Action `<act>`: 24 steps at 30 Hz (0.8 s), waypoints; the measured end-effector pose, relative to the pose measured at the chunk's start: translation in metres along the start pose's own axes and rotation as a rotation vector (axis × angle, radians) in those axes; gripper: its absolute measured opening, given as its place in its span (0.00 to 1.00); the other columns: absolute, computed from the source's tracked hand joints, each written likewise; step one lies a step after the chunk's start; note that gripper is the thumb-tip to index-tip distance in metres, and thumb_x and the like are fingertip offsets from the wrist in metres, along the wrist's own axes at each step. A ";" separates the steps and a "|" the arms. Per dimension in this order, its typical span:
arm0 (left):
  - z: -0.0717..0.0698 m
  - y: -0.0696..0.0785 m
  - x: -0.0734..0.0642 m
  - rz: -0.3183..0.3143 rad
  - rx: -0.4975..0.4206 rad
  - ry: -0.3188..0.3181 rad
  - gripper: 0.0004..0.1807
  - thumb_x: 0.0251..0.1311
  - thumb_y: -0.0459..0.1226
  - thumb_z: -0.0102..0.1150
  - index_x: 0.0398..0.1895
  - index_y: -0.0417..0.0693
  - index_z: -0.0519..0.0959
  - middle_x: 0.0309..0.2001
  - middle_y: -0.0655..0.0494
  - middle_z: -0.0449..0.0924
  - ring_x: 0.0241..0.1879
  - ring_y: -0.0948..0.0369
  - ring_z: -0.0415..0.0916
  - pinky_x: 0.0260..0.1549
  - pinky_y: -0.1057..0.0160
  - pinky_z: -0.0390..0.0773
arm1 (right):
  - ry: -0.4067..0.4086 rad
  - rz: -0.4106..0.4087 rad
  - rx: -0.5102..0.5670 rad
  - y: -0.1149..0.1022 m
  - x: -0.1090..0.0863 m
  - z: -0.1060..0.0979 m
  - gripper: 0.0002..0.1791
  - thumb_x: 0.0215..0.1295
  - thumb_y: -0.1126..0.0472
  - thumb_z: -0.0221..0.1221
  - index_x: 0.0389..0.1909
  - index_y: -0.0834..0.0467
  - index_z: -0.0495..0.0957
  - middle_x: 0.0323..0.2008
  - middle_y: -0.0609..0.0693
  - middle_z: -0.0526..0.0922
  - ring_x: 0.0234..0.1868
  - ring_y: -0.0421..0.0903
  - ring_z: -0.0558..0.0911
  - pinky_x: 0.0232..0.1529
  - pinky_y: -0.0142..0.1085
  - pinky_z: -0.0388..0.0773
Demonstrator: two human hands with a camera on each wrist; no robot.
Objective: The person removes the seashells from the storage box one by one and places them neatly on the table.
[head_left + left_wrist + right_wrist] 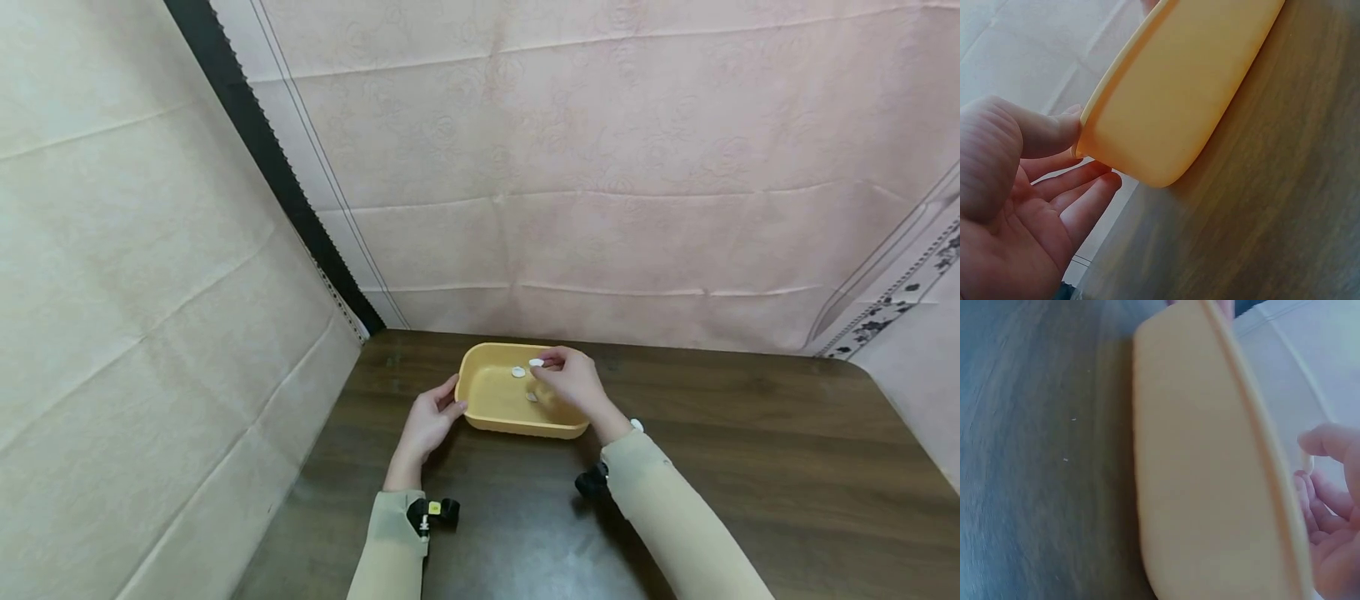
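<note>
Behind the yellow tray [491,404] hangs a pale pinkish cloth [600,167], and to the tray's left a cream cloth [135,250]; a black strip [277,158] runs between them. Far to the tray's right, a cloth border with a dark floral pattern [892,304] slants down to the table edge. Under and around the tray spreads the brown wooden table [750,450]. The tray lies near the table's far edge.

Two light sleeves reach toward the tray from the near side, each with a black device at the cuff. The left hand [432,421] grips the tray's left end, thumb on the rim and fingertips against the outside below it. The right hand [573,379] is over the tray's right half, pinching a small white piece [536,362] between thumb and fingers, and blocks part of the tray's inside from the head view. In both wrist views the tray's outer wall hides its contents. Inside the tray, left of the right hand, lies a white disc [518,372]; nearer the tray's front is a smaller-looking pale piece [531,397], its shape unclear.
</note>
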State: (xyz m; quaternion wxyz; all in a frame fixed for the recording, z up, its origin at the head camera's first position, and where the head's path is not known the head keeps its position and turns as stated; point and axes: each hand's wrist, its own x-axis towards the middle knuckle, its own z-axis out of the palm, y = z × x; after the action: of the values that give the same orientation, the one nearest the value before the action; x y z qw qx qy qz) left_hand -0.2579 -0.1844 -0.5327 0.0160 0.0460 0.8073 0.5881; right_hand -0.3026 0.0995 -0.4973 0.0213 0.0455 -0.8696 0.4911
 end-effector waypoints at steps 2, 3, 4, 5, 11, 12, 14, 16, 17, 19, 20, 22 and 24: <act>0.000 0.000 0.000 -0.001 0.001 0.001 0.31 0.76 0.30 0.62 0.79 0.41 0.69 0.77 0.43 0.69 0.74 0.47 0.70 0.68 0.49 0.75 | 0.004 -0.007 0.026 0.000 -0.004 -0.007 0.18 0.68 0.55 0.73 0.53 0.60 0.86 0.45 0.53 0.89 0.47 0.50 0.86 0.51 0.43 0.84; 0.000 0.000 0.000 -0.004 -0.002 0.002 0.31 0.76 0.30 0.62 0.79 0.41 0.69 0.77 0.43 0.69 0.74 0.47 0.70 0.68 0.49 0.75 | 0.003 -0.012 0.036 0.000 -0.006 -0.011 0.18 0.68 0.55 0.73 0.53 0.60 0.86 0.45 0.53 0.89 0.47 0.50 0.85 0.50 0.42 0.84; 0.000 0.000 0.000 -0.006 -0.002 0.003 0.31 0.76 0.30 0.62 0.79 0.41 0.69 0.77 0.43 0.69 0.74 0.47 0.70 0.68 0.49 0.75 | 0.004 -0.015 0.039 0.000 -0.007 -0.015 0.18 0.68 0.55 0.73 0.53 0.59 0.86 0.45 0.53 0.89 0.46 0.50 0.85 0.49 0.40 0.84; 0.000 0.001 0.000 -0.010 -0.004 0.003 0.31 0.76 0.30 0.62 0.79 0.41 0.69 0.77 0.44 0.69 0.74 0.47 0.70 0.68 0.49 0.75 | 0.003 -0.019 0.041 0.001 -0.009 -0.018 0.18 0.68 0.54 0.73 0.53 0.59 0.86 0.45 0.52 0.89 0.46 0.49 0.85 0.47 0.39 0.83; 0.000 0.002 0.000 -0.029 0.006 0.008 0.31 0.76 0.32 0.62 0.80 0.43 0.70 0.77 0.46 0.70 0.74 0.49 0.70 0.69 0.50 0.74 | 0.009 -0.051 0.044 0.003 -0.018 -0.036 0.18 0.69 0.53 0.73 0.54 0.58 0.85 0.45 0.52 0.88 0.46 0.50 0.84 0.46 0.39 0.84; 0.000 0.003 0.000 -0.029 0.006 0.009 0.31 0.76 0.32 0.63 0.80 0.44 0.70 0.77 0.46 0.70 0.74 0.49 0.70 0.69 0.50 0.74 | 0.012 -0.054 0.047 0.003 -0.020 -0.039 0.18 0.69 0.53 0.73 0.54 0.58 0.85 0.45 0.52 0.88 0.46 0.50 0.85 0.47 0.39 0.84; 0.000 0.003 0.000 -0.027 0.009 0.010 0.31 0.76 0.32 0.63 0.80 0.44 0.70 0.77 0.46 0.70 0.74 0.49 0.70 0.69 0.49 0.74 | 0.013 -0.059 0.054 0.005 -0.023 -0.043 0.18 0.68 0.54 0.73 0.54 0.58 0.85 0.45 0.52 0.89 0.47 0.50 0.86 0.48 0.39 0.84; -0.001 0.004 0.000 -0.028 0.008 0.014 0.31 0.75 0.32 0.63 0.80 0.44 0.70 0.77 0.46 0.70 0.74 0.49 0.70 0.69 0.49 0.74 | 0.009 -0.061 0.061 0.008 -0.027 -0.046 0.19 0.68 0.54 0.74 0.54 0.58 0.85 0.44 0.52 0.89 0.46 0.50 0.86 0.46 0.37 0.85; -0.001 0.004 0.000 -0.028 0.009 0.015 0.31 0.75 0.32 0.63 0.79 0.44 0.70 0.77 0.46 0.70 0.74 0.49 0.70 0.69 0.49 0.74 | 0.008 -0.061 0.059 0.009 -0.029 -0.049 0.19 0.67 0.54 0.74 0.54 0.58 0.85 0.45 0.52 0.89 0.46 0.50 0.86 0.46 0.36 0.85; -0.001 0.002 0.000 -0.027 0.011 0.015 0.31 0.75 0.33 0.63 0.80 0.44 0.70 0.77 0.46 0.70 0.74 0.49 0.70 0.69 0.49 0.74 | 0.008 -0.066 0.057 0.012 -0.033 -0.054 0.19 0.67 0.55 0.74 0.54 0.59 0.85 0.45 0.52 0.89 0.46 0.49 0.87 0.44 0.33 0.85; -0.001 0.001 0.000 -0.026 0.012 0.014 0.31 0.75 0.32 0.63 0.80 0.44 0.70 0.77 0.46 0.70 0.74 0.49 0.70 0.69 0.49 0.74 | 0.007 -0.070 0.056 0.014 -0.035 -0.057 0.19 0.67 0.55 0.74 0.54 0.59 0.85 0.45 0.52 0.89 0.46 0.49 0.87 0.43 0.32 0.85; -0.001 0.001 0.000 -0.027 0.011 0.014 0.31 0.75 0.32 0.63 0.80 0.44 0.70 0.77 0.46 0.70 0.74 0.49 0.71 0.69 0.49 0.74 | 0.007 -0.077 0.056 0.019 -0.040 -0.063 0.19 0.67 0.55 0.74 0.54 0.59 0.85 0.46 0.53 0.89 0.45 0.49 0.87 0.43 0.30 0.85; -0.001 0.000 0.000 -0.029 0.009 0.015 0.31 0.75 0.32 0.64 0.79 0.44 0.70 0.77 0.46 0.70 0.74 0.49 0.71 0.69 0.50 0.74 | 0.001 -0.083 0.061 0.024 -0.043 -0.069 0.19 0.67 0.55 0.74 0.55 0.60 0.86 0.45 0.54 0.89 0.45 0.49 0.87 0.43 0.30 0.85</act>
State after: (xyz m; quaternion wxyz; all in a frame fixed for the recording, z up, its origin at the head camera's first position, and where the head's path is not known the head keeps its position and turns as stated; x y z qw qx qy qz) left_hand -0.2577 -0.1848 -0.5322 0.0185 0.0299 0.8106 0.5846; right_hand -0.2626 0.1736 -0.4854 0.0407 0.0818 -0.8516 0.5162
